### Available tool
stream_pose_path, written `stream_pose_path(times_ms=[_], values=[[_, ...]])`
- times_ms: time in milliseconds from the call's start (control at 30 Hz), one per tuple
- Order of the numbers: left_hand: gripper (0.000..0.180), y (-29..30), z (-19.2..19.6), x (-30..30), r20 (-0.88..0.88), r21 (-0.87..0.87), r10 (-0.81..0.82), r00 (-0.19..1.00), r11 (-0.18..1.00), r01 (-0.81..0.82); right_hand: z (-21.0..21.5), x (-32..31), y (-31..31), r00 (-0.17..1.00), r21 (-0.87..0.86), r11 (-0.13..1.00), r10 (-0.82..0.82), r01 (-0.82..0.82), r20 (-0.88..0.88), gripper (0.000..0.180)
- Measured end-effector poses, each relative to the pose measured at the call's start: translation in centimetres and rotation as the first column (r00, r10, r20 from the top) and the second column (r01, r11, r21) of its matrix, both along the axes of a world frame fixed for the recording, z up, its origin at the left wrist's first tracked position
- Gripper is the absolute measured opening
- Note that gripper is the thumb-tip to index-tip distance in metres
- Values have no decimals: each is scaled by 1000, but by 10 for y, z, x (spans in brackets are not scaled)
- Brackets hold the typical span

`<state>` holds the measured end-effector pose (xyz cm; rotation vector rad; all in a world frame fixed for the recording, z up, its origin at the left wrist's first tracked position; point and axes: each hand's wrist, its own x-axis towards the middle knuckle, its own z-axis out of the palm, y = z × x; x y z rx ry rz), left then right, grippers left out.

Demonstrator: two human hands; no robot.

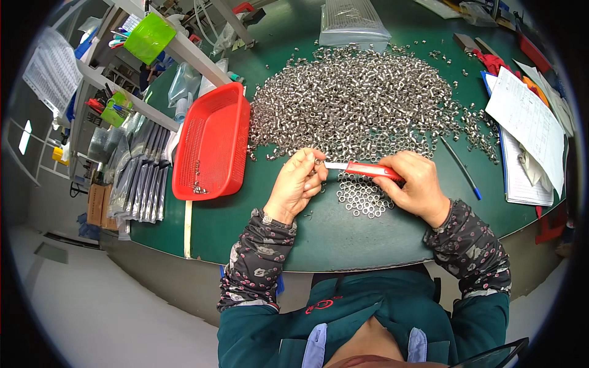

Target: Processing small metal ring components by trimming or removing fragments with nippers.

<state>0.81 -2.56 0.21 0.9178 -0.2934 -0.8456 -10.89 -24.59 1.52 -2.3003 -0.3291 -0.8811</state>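
My right hand (418, 184) is wrapped round the red handle of a small knife (363, 168), its short silvery blade pointing left. The blade tip meets the fingertips of my left hand (297, 184), which pinch a small metal ring (318, 164) mostly covered by the fingers. Just beyond both hands spreads a large heap of shiny metal rings (362, 92). Between and below the hands, a flat patch of loose rings (365, 197) lies on the green table (331, 242).
A red perforated basket (211, 141) with a few rings inside stands left. Bagged parts (144, 165) lie beyond it. At right are a blue pen (461, 168) and papers on a clipboard (527, 129). Clear plastic bags (353, 21) are at the back.
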Motion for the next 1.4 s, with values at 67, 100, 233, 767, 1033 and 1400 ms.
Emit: stream_pose_path(times_ms=[67, 100, 233, 767, 1033, 1400], values=[[19, 0, 0, -1, 30, 33, 4, 1000, 999, -5, -1, 1, 0, 1000, 4, 1000, 4, -4, -5, 21], [19, 0, 0, -1, 29, 33, 3, 1000, 999, -4, -1, 1, 1, 1000, 2, 1000, 7, -7, -5, 21], [19, -2, 3, -3, 12, 29, 25, 1000, 999, -25, -1, 1, 0, 1000, -2, 1000, 7, -7, -10, 20], [18, -4, 7, -8, 63, 107, 15, 998, 994, -21, -1, -1, 0, 999, 0, 1000, 13, -13, -32, 21], [20, -8, 8, -12, 149, 182, 65, 987, 979, -92, 2, -3, 1, 998, -60, 998, -3, -1, -64, 22], [23, -8, 8, -14, 195, 216, 71, 978, 970, -113, 5, -5, 2, 999, -94, 995, -35, 31, -36, 23]])
